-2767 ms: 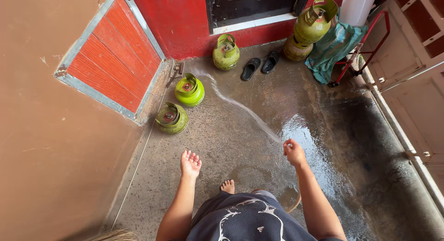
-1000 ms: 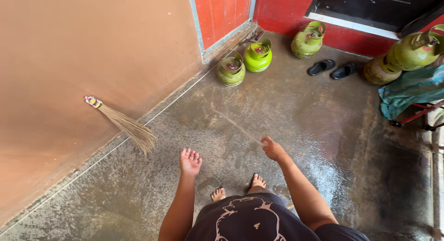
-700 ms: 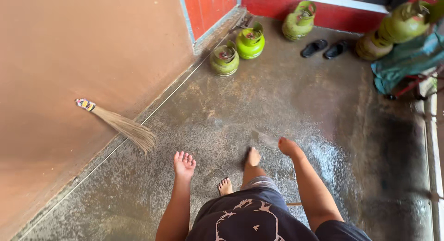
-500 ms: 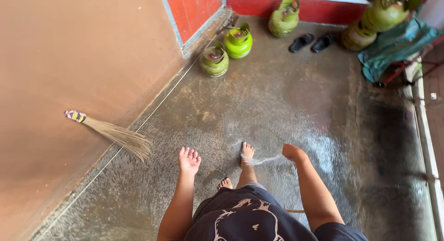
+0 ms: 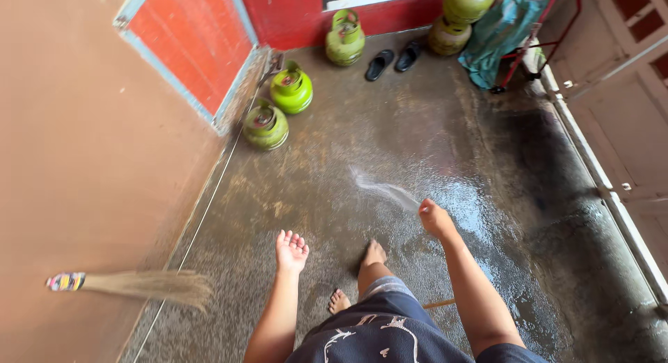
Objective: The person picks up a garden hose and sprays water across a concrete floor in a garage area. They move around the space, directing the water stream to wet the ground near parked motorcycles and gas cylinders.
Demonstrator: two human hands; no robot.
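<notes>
We clench our right hand (image 5: 437, 220) on a spraying hose end, left hand (image 5: 291, 250) spread empty, keeping the white water jet (image 5: 383, 190) low across the wet grey concrete floor (image 5: 334, 147).

Bare arms and feet, dark navy shirt with pale print, grey shorts.

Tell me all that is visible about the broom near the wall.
The broom is a short hand broom with pale straw-like bristles that fan out toward the right. Its handle end, at the left, is wrapped in multicoloured bands. It leans low against the brown wall, bristle tips at the edge of the grey floor. Neither hand touches it; it looks slightly blurred.
</notes>
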